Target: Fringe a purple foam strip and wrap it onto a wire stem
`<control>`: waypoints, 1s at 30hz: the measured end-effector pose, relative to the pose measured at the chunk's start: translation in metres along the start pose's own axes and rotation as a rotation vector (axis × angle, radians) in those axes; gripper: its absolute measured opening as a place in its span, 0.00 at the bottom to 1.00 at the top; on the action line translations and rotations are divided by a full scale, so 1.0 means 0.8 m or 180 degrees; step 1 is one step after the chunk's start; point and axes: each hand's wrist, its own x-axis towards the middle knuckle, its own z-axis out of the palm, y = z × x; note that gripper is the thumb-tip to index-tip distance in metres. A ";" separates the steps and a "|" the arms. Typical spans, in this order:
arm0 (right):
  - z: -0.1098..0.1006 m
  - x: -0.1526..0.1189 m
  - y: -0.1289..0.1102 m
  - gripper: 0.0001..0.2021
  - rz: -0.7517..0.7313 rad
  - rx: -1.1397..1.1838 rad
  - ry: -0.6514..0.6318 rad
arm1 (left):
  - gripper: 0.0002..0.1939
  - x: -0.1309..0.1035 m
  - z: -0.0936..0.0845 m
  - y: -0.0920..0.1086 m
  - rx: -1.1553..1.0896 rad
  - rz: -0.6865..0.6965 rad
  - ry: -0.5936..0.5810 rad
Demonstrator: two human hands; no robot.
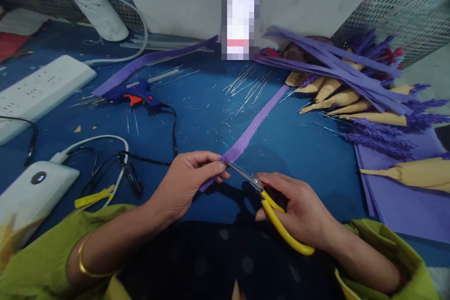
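Note:
Between thumb and fingers, my left hand (198,176) pinches a long purple paper strip (256,124) whose lower edge is cut into a fine fringe. The strip runs up and right from the hand toward the bundle of stems. My right hand (298,201) grips yellow-handled scissors (277,220), and their blades reach to the strip right by my left thumb. How far the blades are apart is hard to make out. A short end of the strip hangs below my left fingers.
A blue glue gun (135,93), a purple strip (140,63) and thin wires (246,84) lie behind. Left are a power strip (45,84) and power bank (38,197). Right are wrapped purple flowers (337,96), loose strips (330,63) and purple sheets (411,211). A blurred phone (241,18) stands upright.

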 end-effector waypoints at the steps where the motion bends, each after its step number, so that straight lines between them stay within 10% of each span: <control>1: 0.000 0.000 0.000 0.23 0.0002 0.0007 0.0001 | 0.03 0.000 0.000 0.000 0.0012 0.0004 0.0000; 30: -0.001 -0.002 -0.001 0.17 -0.0024 -0.0048 0.0062 | 0.05 -0.001 0.002 0.000 0.0168 -0.0050 0.0114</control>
